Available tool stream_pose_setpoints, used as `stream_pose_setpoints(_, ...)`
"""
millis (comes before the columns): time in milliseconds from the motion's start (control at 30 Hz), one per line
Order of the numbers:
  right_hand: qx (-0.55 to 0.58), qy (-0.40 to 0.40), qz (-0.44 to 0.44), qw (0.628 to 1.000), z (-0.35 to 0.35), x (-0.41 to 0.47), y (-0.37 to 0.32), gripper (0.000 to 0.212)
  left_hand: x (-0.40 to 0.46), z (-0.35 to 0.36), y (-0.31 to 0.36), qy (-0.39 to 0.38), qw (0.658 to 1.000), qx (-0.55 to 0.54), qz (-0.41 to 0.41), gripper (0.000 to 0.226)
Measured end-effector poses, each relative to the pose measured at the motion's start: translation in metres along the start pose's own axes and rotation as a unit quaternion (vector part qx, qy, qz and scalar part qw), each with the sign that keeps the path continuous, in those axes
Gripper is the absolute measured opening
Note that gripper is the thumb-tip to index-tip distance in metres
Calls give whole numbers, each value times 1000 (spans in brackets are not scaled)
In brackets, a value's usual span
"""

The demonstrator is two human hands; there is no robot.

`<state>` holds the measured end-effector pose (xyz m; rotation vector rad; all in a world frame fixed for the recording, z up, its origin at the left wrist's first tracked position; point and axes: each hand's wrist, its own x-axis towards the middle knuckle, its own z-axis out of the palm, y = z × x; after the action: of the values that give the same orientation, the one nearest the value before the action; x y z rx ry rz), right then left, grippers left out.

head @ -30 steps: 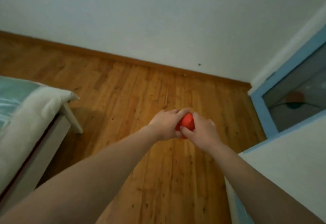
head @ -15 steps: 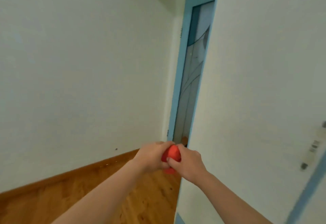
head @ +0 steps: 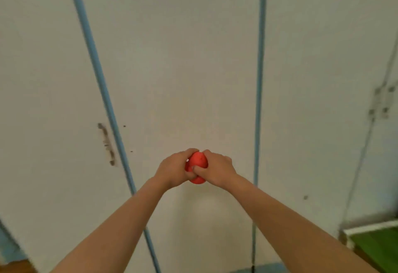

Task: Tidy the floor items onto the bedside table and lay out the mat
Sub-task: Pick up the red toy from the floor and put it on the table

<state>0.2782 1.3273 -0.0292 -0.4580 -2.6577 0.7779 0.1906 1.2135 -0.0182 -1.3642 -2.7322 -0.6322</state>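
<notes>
A small red ball [head: 199, 160] is held out in front of me at chest height. My left hand [head: 173, 170] grips its left side and my right hand [head: 216, 169] grips its right side, fingers curled round it from both sides. Most of the ball is covered by my fingers; only its top and bottom show. No bedside table or mat can be made out with certainty.
White wardrobe doors with blue edge strips [head: 103, 92] fill the view, with a metal handle [head: 106, 144] at the left. A green surface with a white rim [head: 374, 249] shows at the bottom right. A bit of wooden floor [head: 15, 267] shows at the bottom left.
My view has swung right, from the wooden floor and bed corner past a blue-framed door to the white wardrobe doors. Both hands have kept hold of the red ball throughout.
</notes>
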Motion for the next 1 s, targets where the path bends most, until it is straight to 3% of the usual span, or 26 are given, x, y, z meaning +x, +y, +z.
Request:
stream_pose_setpoints(33, -12, 28, 68, 997, -45, -31, 56, 42, 26, 34, 67, -31, 997, -18, 69, 67)
stream_pose_setpoints(200, -46, 93, 164, 981, -131, -98, 164, 43, 60, 100, 209, -89, 978, -52, 180, 75)
stream_pose_setpoints(433, -67, 179, 324, 927, -242, -252, 314, 38, 53, 214, 434, -181, 924, -100, 320, 71)
stream_pose_setpoints(600, -75, 235, 431, 868, -277, -356, 386, 43, 20, 282, 552, -253, 877, -103, 396, 69)
stream_pose_setpoints(833, -63, 285, 557, 778, -304, -486, 455, 50, -38, 369, 685, -335, 785, -90, 513, 68)
stream_pose_setpoints(1000, -71, 306, 621, 718, -315, -551, 490, 40, -70, 427, 753, -380, 726, -90, 566, 68)
